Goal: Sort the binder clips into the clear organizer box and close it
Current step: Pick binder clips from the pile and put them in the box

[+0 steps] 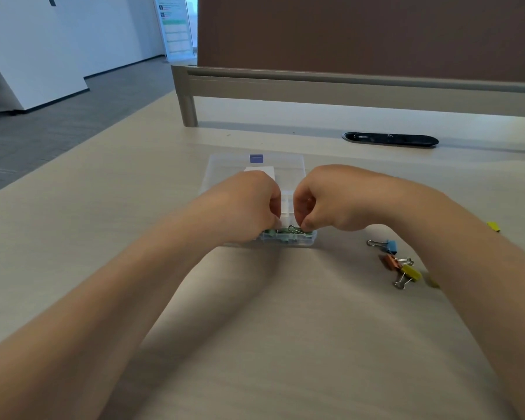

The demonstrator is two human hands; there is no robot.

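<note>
Closest to me, the person's 2 bare forearms stretch out over the pale wood table (pixel 285 344) and block much of the view of the box. Beside the right forearm, 3 loose binder clips lie close together: a blue clip (pixel 390 245), an orange clip (pixel 391 262) and a yellow clip (pixel 411 272), the last 2 touching. Another yellow one (pixel 493 226) peeks out past that arm.

The clear organizer box (pixel 288 241) sits open at the table's middle. Its near compartment holds green binder clips (pixel 281 234). The left hand (pixel 249 204) and right hand (pixel 325 198) are both curled tight over that compartment, fingertips down among the green clips. Whether either pinches one, I cannot tell.

The lid (pixel 225 168) lies back flat, with a purple latch (pixel 256 158) at its far edge and a white label (pixel 259 171), unreadable.

Beyond are a black cable slot (pixel 390 139), a brown partition (pixel 370 34) and a standing sign (pixel 175 25), its print blurred.
</note>
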